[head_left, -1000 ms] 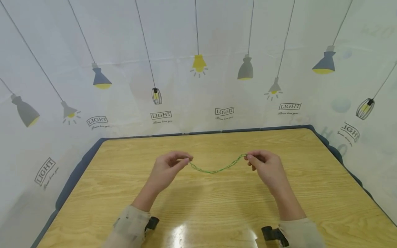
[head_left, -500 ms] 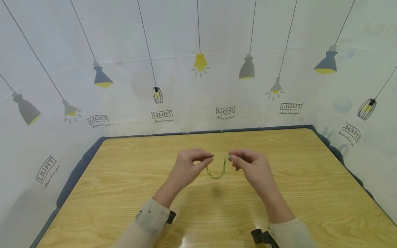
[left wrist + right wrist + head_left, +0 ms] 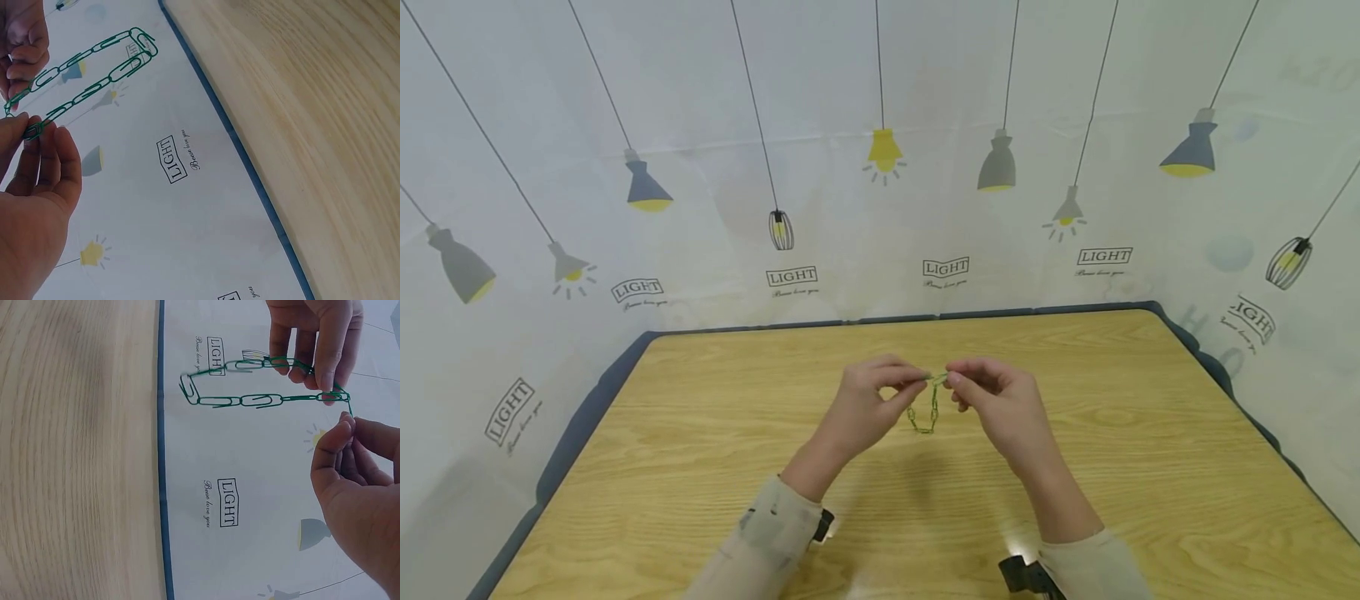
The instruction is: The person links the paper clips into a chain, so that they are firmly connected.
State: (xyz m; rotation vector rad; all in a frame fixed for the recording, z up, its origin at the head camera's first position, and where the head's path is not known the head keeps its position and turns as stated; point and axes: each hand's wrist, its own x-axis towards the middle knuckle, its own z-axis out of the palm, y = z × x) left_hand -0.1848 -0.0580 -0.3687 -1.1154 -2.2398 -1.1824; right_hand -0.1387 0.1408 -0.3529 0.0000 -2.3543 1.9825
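A chain of green paper clips [image 3: 935, 407] hangs in a narrow U between my two hands, above the table. My left hand [image 3: 868, 404] pinches one end between thumb and fingertips. The other end is pinched by my right hand [image 3: 1003, 408], its fingertips close beside the left ones. In the left wrist view the paper clip chain [image 3: 94, 87] runs out from the left hand [image 3: 44, 169] and bends back toward the right hand [image 3: 25, 44]. In the right wrist view, the end clips of the chain [image 3: 262, 400] overlap near the fingertips.
A light wooden table [image 3: 700, 483] lies under both hands. White cloth walls [image 3: 850, 67] printed with hanging lamps enclose it on the far side and both sides. A dark blue edge [image 3: 985, 315] runs along the table's back. Black camera mounts [image 3: 1026, 575] sit at the wrists.
Both hands have come together, the left moving right and the right moving slightly left. The paper clip chain has gone from a wide, shallow curve to a narrow loop with its ends close together.
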